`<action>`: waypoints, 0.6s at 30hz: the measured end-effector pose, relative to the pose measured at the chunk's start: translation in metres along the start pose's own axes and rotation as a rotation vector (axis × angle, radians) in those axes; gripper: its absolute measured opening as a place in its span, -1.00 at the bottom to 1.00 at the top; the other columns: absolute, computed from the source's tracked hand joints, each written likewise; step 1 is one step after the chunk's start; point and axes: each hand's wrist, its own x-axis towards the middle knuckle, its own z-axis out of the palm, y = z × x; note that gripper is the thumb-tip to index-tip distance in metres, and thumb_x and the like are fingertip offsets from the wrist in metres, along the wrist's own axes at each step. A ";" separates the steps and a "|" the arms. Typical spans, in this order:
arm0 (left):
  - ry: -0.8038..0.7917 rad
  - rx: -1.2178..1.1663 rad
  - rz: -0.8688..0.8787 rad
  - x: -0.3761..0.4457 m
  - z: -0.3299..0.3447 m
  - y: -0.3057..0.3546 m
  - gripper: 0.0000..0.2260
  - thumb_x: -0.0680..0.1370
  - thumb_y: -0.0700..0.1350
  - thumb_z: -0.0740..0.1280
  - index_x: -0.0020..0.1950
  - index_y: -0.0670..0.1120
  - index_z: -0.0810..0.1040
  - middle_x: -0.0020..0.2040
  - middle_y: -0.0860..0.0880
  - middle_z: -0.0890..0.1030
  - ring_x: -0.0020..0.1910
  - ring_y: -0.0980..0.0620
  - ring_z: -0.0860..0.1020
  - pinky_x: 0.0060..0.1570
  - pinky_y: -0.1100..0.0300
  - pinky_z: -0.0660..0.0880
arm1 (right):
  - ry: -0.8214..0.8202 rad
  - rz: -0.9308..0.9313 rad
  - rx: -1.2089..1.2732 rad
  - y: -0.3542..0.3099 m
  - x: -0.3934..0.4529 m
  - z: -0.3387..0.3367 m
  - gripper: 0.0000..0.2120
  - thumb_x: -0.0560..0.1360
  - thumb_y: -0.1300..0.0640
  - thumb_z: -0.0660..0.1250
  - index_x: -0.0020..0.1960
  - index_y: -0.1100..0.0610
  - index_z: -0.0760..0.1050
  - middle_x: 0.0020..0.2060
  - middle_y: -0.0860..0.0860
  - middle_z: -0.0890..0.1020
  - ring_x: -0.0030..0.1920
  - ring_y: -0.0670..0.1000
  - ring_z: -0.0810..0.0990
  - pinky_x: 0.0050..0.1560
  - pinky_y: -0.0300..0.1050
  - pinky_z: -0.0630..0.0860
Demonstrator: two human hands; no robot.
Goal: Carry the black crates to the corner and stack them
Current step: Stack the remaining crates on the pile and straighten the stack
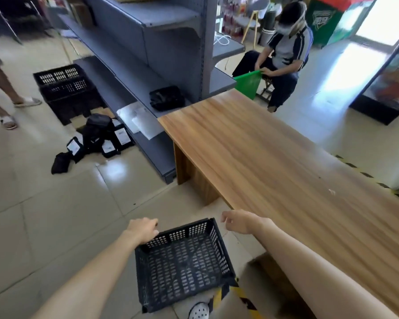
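Item 1, near: black perforated crate (182, 264), open side up, at 6 o'clock by wearer's feet; long axis runs approx 7-to-1 o'clock, far short wall twd 12. L hand (143, 230) closed over far-left rim corner, gripping it; R hand (238, 221) loose, part-open, just beside far-right corner, not touching, so L is nearer. Item 2, far: stacked black crates (66, 88) at 10–11 o'clock beside grey shelving (148, 54), well apart; carry likely heads there.

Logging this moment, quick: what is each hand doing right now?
Left hand: closed on the far rim of the black crate.
Right hand: open, beside the crate's corner, holding nothing.
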 end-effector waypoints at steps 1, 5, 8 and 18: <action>0.029 -0.030 -0.012 0.007 -0.008 -0.005 -0.64 0.63 0.08 0.12 0.37 -0.02 0.40 0.36 -0.09 0.51 0.29 -0.12 0.50 0.16 0.00 0.46 | 0.028 0.007 -0.011 -0.001 0.008 -0.013 -0.65 0.58 0.10 0.13 0.34 0.07 0.41 0.25 0.08 0.53 0.23 0.14 0.49 0.14 -0.05 0.40; 0.120 -0.198 -0.044 0.019 -0.027 -0.008 -0.65 0.65 0.10 0.09 0.34 -0.02 0.43 0.29 -0.09 0.55 0.22 -0.11 0.54 0.04 0.03 0.46 | 0.069 0.029 -0.034 -0.001 0.041 -0.042 -0.70 0.56 0.09 0.14 0.27 0.02 0.44 0.17 0.07 0.58 0.11 0.12 0.55 0.11 -0.01 0.47; 0.109 -0.352 -0.069 0.024 -0.017 -0.010 -0.65 0.66 0.09 0.07 0.26 -0.07 0.47 0.21 -0.13 0.59 0.17 -0.13 0.55 0.14 -0.04 0.48 | 0.019 -0.008 -0.092 -0.010 0.074 -0.046 -0.71 0.54 0.07 0.16 0.24 0.00 0.45 0.15 0.06 0.58 0.08 0.12 0.55 0.10 -0.02 0.47; 0.024 -0.674 -0.463 -0.018 0.077 -0.023 -0.55 0.68 0.14 -0.01 0.16 -0.13 0.53 0.18 -0.18 0.61 0.14 -0.17 0.57 -0.06 0.06 0.38 | -0.199 -0.308 -0.312 -0.062 0.179 -0.008 -0.79 0.57 0.01 0.19 0.14 0.04 0.49 0.10 0.09 0.62 0.13 0.15 0.57 0.13 0.02 0.49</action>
